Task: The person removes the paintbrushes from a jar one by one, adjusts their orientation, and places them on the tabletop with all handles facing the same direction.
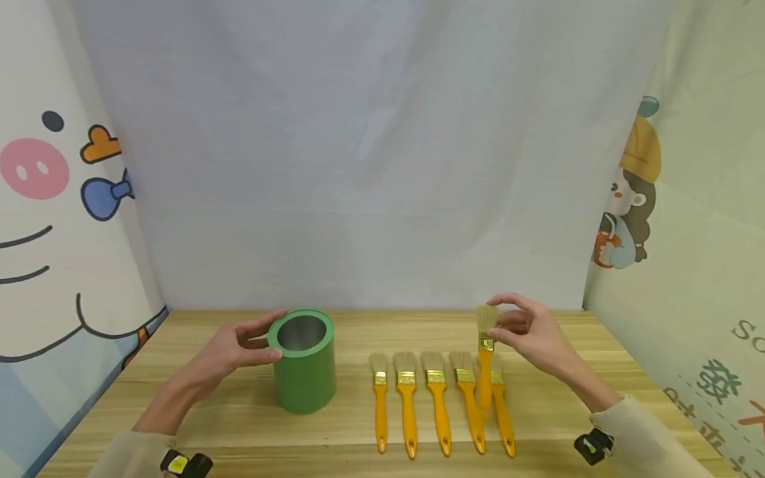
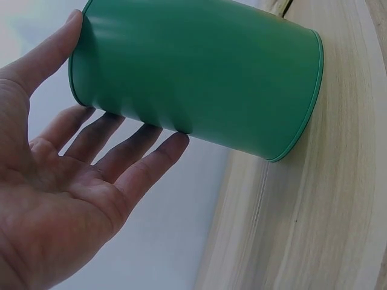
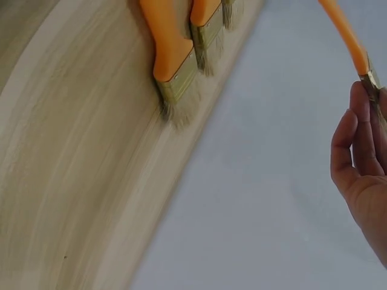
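A green cylindrical can (image 1: 306,383) stands upright on the wooden table, its round top opening facing up. My left hand (image 1: 230,348) holds it near the rim, thumb on one side and fingertips against the other, as the left wrist view shows on the can's smooth wall (image 2: 193,66). My right hand (image 1: 534,337) pinches a paintbrush (image 1: 486,378) by its metal band and bristles. That brush is raised above the row, bristles up, and its yellow-orange handle (image 3: 346,30) points away from the fingers in the right wrist view.
Several matching paintbrushes (image 1: 408,415) lie side by side on the table (image 1: 335,451) right of the can, bristles toward the back. The raised brush partly covers the rightmost one (image 1: 504,418). A pale grey curtain (image 1: 370,166) hangs behind the table, with printed cloths at both sides.
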The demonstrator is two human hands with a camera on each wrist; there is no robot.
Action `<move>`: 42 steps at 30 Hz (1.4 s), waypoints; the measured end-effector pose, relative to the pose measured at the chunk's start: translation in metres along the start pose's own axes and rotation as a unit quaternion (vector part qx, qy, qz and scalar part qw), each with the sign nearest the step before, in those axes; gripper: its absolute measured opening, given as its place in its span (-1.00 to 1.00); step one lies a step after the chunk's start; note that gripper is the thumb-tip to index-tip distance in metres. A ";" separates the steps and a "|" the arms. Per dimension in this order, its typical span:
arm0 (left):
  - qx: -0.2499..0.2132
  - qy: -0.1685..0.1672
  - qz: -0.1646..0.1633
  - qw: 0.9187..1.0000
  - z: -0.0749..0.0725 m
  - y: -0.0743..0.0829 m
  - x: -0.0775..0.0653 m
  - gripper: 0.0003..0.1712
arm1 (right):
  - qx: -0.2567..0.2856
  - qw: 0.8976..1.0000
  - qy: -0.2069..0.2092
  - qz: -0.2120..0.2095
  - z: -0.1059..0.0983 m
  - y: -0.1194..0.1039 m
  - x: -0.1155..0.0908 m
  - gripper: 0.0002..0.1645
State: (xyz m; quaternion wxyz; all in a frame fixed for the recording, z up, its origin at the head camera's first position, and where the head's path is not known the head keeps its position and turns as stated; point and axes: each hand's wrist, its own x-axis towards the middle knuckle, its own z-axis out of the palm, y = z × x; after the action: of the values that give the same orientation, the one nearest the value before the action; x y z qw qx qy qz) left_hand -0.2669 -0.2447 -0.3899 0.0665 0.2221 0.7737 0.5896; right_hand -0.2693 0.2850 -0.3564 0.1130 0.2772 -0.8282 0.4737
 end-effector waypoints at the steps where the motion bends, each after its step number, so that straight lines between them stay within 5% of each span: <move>1: -0.002 -0.001 0.000 1.000 0.000 0.000 0.000 -0.12 | 0.004 1.000 -0.003 -0.002 -0.003 0.002 -0.003 -0.52; 10: -0.006 -0.004 0.005 1.000 0.000 0.000 0.001 -0.13 | 0.015 1.000 -0.012 0.020 -0.025 0.023 -0.021 -0.50; 26: -0.004 -0.004 0.005 1.000 0.001 -0.003 0.001 -0.14 | 0.038 0.987 -0.076 0.133 -0.048 0.071 -0.041 -0.39; 42: -0.001 0.000 -0.009 1.000 0.001 0.000 -0.001 -0.12 | -0.001 0.983 -0.130 0.130 -0.037 0.113 -0.044 -0.49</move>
State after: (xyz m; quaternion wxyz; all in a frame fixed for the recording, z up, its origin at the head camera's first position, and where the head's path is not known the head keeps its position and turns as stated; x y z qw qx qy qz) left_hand -0.2657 -0.2441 -0.3898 0.0722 0.2154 0.7750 0.5897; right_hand -0.2997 0.3772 -0.4382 -0.0582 0.2265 -0.8652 0.4435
